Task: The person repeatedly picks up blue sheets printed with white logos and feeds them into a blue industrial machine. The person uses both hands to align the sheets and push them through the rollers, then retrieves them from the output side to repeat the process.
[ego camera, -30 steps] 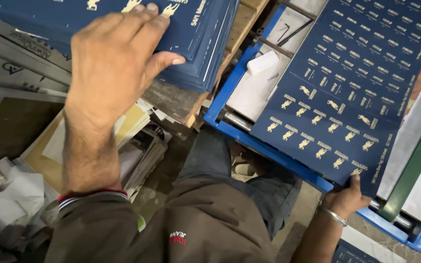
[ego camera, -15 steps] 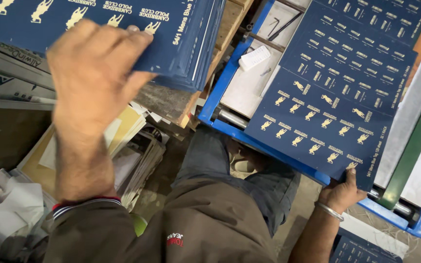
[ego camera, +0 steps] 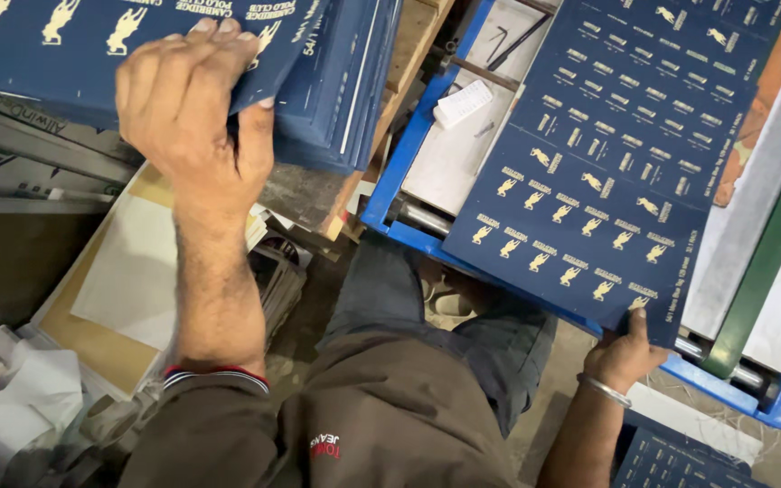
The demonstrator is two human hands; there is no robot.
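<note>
Two hands: both the person's own, each closed on a navy printed sheet.
Left hand (ego camera: 193, 108): fingers curled over the near edge of the top navy sheet (ego camera: 74, 41), fingertips on its printed face, thumb hidden beneath; a firm pinch, not spread.
Top navy sheet: dark blue with rows of gold figures, lying on a stack of like sheets (ego camera: 341, 86) at upper left; its far part is cut off by the frame.
Stack support: a wooden board (ego camera: 413, 36) shows under the stack's right edge.
Right hand (ego camera: 624, 354): fingers and thumb closed on the near corner of a second navy sheet (ego camera: 607, 154); a metal bangle (ego camera: 606, 390) sits on the wrist.
Second navy sheet: rests tilted across a blue metal frame (ego camera: 390, 190), covering much of it.
Inside the frame: a pale bed with a small white block (ego camera: 463, 102); a green bar (ego camera: 770, 244) runs along the right.
Hard to tell: right fingertips hidden under the sheet; print too small to make out.
Lower left: crumpled white paper (ego camera: 20, 398) and brown card (ego camera: 92, 339), partly hidden by the arm.
</note>
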